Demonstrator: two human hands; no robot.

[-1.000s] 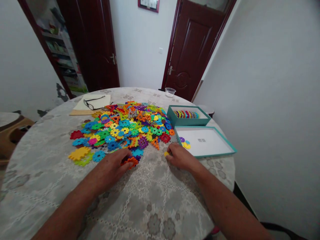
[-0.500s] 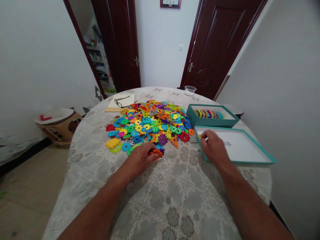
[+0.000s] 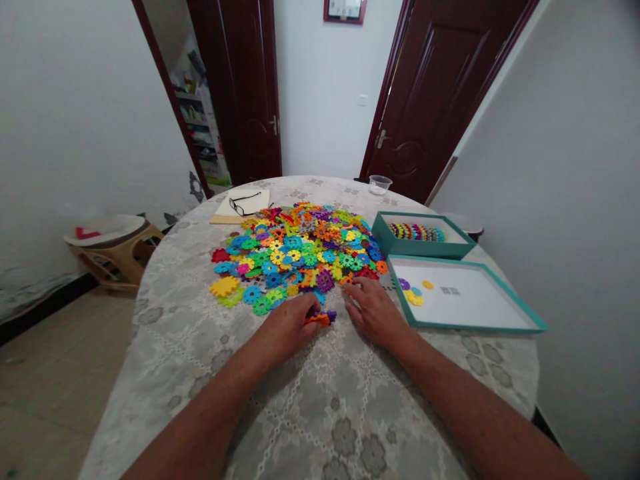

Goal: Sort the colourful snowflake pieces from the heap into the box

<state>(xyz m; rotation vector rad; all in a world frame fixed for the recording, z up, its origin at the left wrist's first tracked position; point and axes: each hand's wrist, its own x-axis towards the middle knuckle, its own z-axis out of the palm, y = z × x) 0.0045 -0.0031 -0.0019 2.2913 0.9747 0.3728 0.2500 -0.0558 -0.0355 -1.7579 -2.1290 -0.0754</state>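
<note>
A heap of coloured plastic gear-shaped pieces [image 3: 295, 250] covers the middle of a round table [image 3: 320, 400] with a lace cloth. My left hand [image 3: 287, 327] rests at the heap's near edge, fingers curled on an orange piece [image 3: 320, 319] lying beside a purple one. My right hand [image 3: 373, 310] lies flat next to it, fingers stretched toward the heap, holding nothing. To the right sits a teal box lid [image 3: 500, 323] with three small pieces [image 3: 414, 293] in it.
A teal box [image 3: 425, 245] with a row of stacked pieces stands behind the lid. Glasses on a notebook [image 3: 243, 203] lie at the far left. A clear cup [image 3: 380, 183] stands at the far edge. A low stool [image 3: 113, 250] stands on the floor to the left.
My right hand went from the table to the lid, left a yellow piece there, and came back beside the left hand. The left hand drew the orange piece slightly nearer.
</note>
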